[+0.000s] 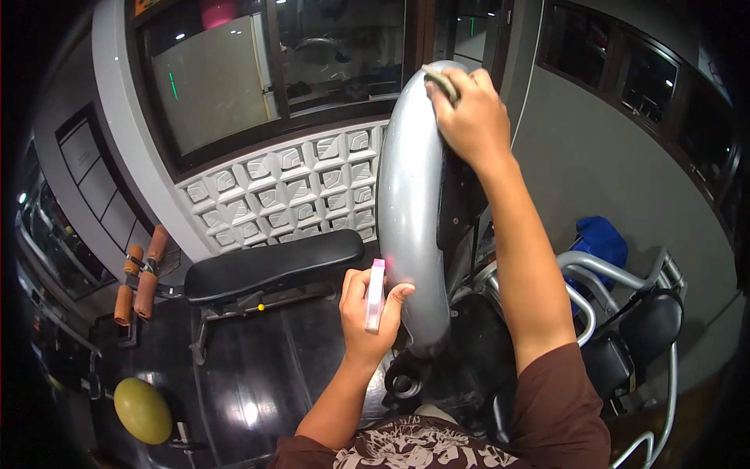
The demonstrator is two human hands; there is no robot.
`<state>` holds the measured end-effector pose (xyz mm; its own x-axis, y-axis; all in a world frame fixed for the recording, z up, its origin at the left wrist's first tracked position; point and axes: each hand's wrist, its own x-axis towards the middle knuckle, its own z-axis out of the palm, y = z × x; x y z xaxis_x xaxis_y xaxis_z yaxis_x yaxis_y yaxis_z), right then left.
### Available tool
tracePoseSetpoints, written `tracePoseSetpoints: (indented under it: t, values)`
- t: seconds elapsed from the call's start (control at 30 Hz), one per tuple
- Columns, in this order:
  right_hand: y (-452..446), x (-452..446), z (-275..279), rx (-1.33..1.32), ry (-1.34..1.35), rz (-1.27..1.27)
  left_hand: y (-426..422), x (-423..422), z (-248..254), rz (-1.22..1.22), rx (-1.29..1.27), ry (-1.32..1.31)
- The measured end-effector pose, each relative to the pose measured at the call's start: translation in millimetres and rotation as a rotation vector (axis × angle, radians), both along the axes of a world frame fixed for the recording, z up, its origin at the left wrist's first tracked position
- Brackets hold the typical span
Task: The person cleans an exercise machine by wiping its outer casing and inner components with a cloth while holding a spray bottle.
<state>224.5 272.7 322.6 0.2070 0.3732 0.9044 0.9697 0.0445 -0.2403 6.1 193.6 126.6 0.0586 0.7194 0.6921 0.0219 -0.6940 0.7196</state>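
A long curved silver cover [412, 180] of a machine stands upright in front of me. Near its top, my right hand [471, 109] grips a folded olive-green cloth [444, 84] against the cover's right edge. Lower down, my left hand [371, 309] is wrapped round a small clear spray bottle [375, 297] with a pink top, held just left of the cover. A pink glow shows on the silver surface beside the bottle's top.
A black padded bench [273, 264] stands at the left, with orange foam rollers [145, 293] beyond its end. A yellow-green ball [143, 410] lies at lower left. Chairs with black seats [656, 324] and metal frames, and a blue object [603, 248], are at the right.
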Motion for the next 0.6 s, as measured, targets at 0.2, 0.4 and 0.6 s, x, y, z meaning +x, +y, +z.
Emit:
tracePoseSetpoints:
  t: [0.2, 0.4, 0.6]
  values:
    - [-99.8, -58.1, -86.0, -0.016, -0.282, 0.314, 2.3, 1.1, -1.1, -0.017, -0.017, -0.007]
    - [-73.1, -28.4, -46.9, -0.024, -0.187, 0.163, 0.6, 1.6, -3.8, -0.015, -0.028, 0.004]
    - [13.9, 24.9, 18.3, -0.079, 0.226, -0.101, 1.4, -1.7, -2.9, -0.047, -0.078, 0.016]
